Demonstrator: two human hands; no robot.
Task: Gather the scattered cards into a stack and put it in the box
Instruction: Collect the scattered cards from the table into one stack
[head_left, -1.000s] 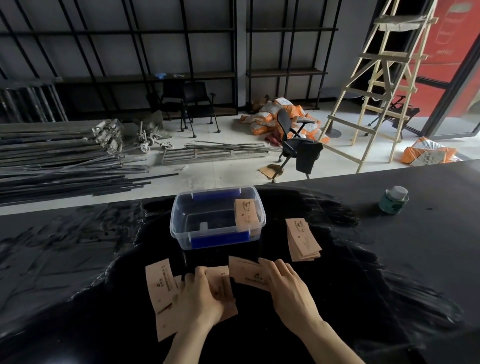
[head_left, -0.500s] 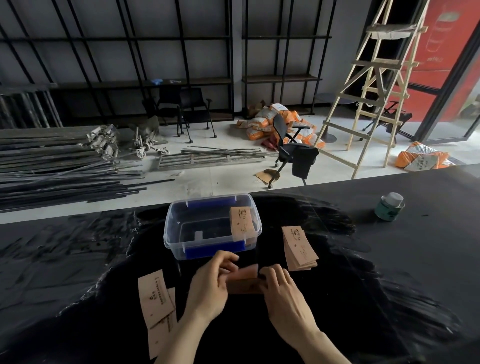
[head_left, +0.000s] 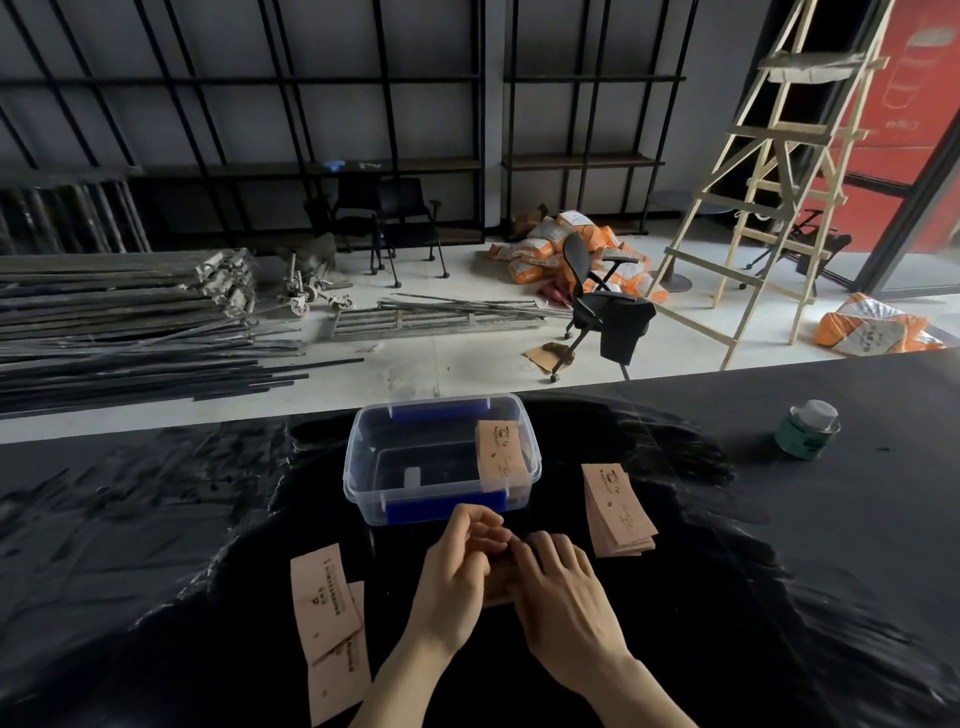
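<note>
Both of our hands are closed together on a small bundle of cards (head_left: 497, 587): the left hand (head_left: 457, 577) curls its fingers over the near-left side, the right hand (head_left: 563, 597) lies flat over the right side, and only a thin brown edge shows between them, so we cannot tell how many cards are in it.

Around the hands, the black table (head_left: 831, 597) is the largest thing, shiny and wrinkled like a plastic sheet. At 12 o'clock from our hands, just beyond the fingertips, stands the clear box (head_left: 395, 499) with blue clips, open on top. One card (head_left: 500, 454) leans inside against its right wall. At 2 o'clock, near the box but apart from it, lies a fanned pile of cards (head_left: 618, 512). At 8 o'clock two overlapping cards (head_left: 327, 613) lie flat. A small green jar (head_left: 805, 428) stands far at 2 o'clock.

We judge that the cards are light, thin and a little stiff, like kraft paper, and they slide easily on each other. So it seems best to pinch the bundle on its long edges and tap it square. The flat cards on the smooth sheet may be hard to lift; we would slide one by its corner first.
</note>
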